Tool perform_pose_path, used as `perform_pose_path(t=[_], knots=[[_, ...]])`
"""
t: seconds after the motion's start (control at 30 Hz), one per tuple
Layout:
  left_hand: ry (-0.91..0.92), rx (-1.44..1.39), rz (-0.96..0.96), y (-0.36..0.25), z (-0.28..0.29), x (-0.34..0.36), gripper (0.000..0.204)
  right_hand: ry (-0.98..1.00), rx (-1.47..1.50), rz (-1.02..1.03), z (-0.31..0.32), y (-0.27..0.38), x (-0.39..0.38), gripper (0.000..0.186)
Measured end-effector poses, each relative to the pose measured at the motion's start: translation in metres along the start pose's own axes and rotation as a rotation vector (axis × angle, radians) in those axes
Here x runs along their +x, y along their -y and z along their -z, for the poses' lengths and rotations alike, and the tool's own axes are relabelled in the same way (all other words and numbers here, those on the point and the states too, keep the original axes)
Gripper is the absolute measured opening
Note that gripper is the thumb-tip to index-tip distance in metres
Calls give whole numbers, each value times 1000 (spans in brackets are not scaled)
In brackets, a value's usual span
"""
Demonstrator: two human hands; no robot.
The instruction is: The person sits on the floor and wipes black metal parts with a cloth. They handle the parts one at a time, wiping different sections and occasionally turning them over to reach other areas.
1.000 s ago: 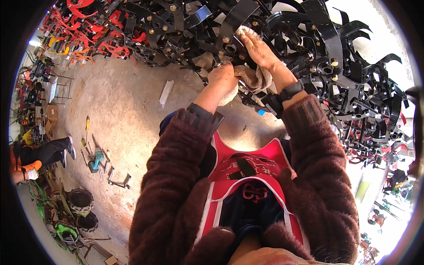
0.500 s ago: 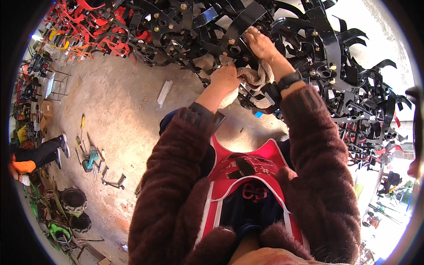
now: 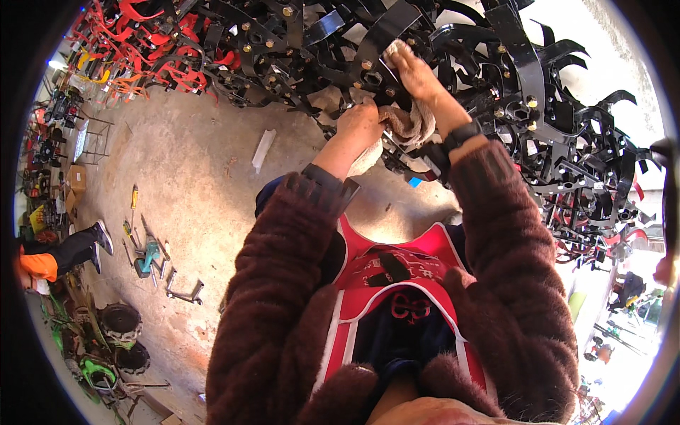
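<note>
1. By the left hand [image 3: 359, 122], a closed fist, a beige cloth [image 3: 414, 127] is gripped.
2. The cloth is hung in a loose twist from this fist toward the right wrist.
3. By the right hand [image 3: 419, 76], with fingers extended together, a black blade [image 3: 388, 35] is reached; whether cloth is pinched there cannot be told.
4. On the floor [image 3: 212, 177], a teal power tool [image 3: 148, 258] is laid.

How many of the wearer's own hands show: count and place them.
2: the left hand grips beige cloth beside the black metal blades; the right hand, higher and farther right, has cloth at its far end too. Neither is hidden.
</note>
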State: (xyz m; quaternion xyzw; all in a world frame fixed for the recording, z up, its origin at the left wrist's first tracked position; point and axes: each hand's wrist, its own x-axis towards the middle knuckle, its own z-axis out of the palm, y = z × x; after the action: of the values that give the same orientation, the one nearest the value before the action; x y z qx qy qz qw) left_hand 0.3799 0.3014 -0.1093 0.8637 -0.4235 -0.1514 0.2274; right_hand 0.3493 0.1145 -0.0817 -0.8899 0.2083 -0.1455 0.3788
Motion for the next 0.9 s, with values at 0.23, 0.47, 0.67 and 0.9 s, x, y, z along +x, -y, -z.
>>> perform_pose_path(t=[0.23, 0.47, 0.67, 0.9], knots=[[13, 3, 0, -1, 6, -5, 56, -159, 297, 19, 1, -7, -5, 52], [56, 58, 66, -11, 16, -13, 48, -127, 720, -68, 18, 6, -74, 29], [176, 134, -120, -8, 24, -29, 32, -235, 983, -60, 22, 9, -138, 20], [530, 183, -471, 1, -28, -21, 34, -210, 1330, -372, 19, -31, -228, 28]])
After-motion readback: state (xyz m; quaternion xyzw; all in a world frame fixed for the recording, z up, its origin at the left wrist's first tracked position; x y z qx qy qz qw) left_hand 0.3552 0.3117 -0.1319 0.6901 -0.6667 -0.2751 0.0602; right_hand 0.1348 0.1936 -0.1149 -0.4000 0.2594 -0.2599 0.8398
